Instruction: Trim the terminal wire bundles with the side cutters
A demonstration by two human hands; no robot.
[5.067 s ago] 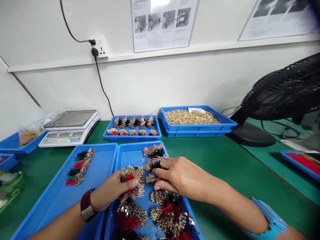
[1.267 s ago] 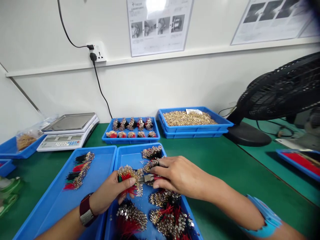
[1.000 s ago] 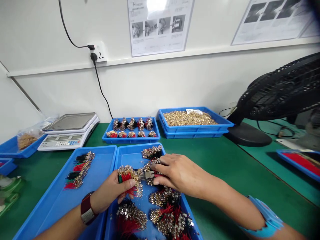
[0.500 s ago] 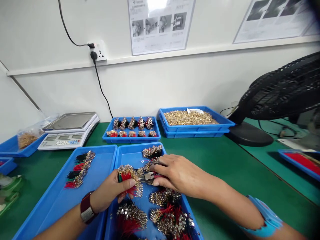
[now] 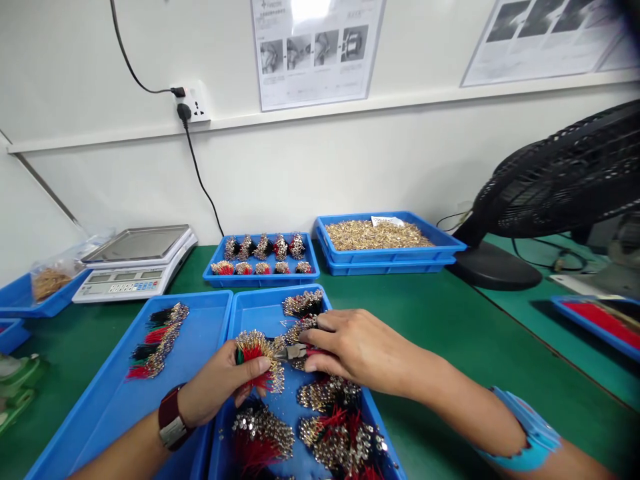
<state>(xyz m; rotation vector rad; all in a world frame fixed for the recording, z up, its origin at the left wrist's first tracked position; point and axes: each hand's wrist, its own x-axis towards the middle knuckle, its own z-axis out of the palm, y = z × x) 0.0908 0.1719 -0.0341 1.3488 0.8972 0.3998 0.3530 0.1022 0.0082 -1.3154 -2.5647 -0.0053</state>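
My left hand (image 5: 227, 377) is closed round a bundle of red and green wires with gold metal tips (image 5: 257, 350), thumb across its front. In my right hand (image 5: 350, 350) is a pair of pliers (image 5: 294, 352), its jaws pointing left and touching or almost touching the bundle's tips; whether they grip one I cannot tell. Fingers cover most of its handles. Both hands are over a blue tray (image 5: 255, 303). Around them in it lie more tipped wire bundles, one with red wires (image 5: 263, 433) below my left hand and a dark one (image 5: 327, 393) below my right.
Left of this tray is another blue tray (image 5: 115, 393) with a row of bundles (image 5: 163, 340). Behind stand a scale (image 5: 135, 260), a small tray of bundles (image 5: 260, 277) and stacked trays of gold pieces (image 5: 380, 237). A black fan (image 5: 550, 180) leans in from the right.
The plier jaws appear slightly shifted against the bundle's tips. Both hands keep their hold, and the view has moved a little.
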